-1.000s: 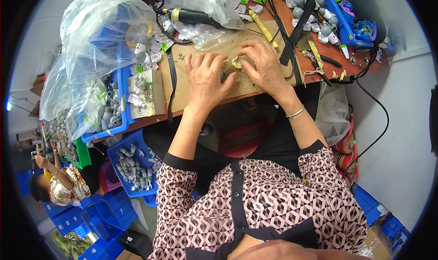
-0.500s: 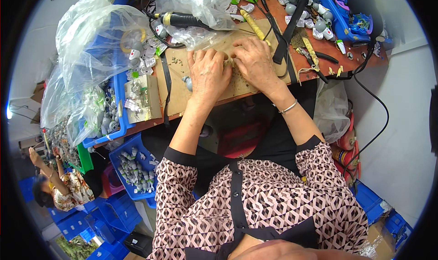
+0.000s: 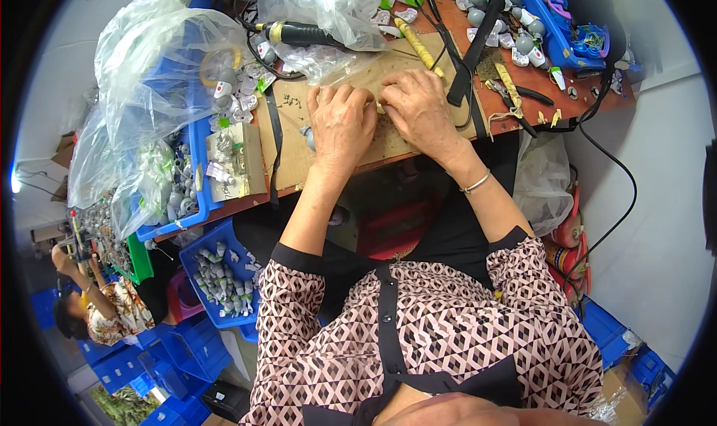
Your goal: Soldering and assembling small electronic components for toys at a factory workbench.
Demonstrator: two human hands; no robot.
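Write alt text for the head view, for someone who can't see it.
A person's left hand and right hand curled close together over a tan board on a cluttered workbench; what they hold, if anything, is unclear. A grey part lies beside the left hand; a plastic-draped blue bin stands to the left, black-handled pliers to the right.

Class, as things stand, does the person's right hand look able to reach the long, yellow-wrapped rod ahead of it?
Probably yes: the right hand is just below the rod in the picture, and nothing appears to lie between them; the flat black strap sits off to the rod's right.
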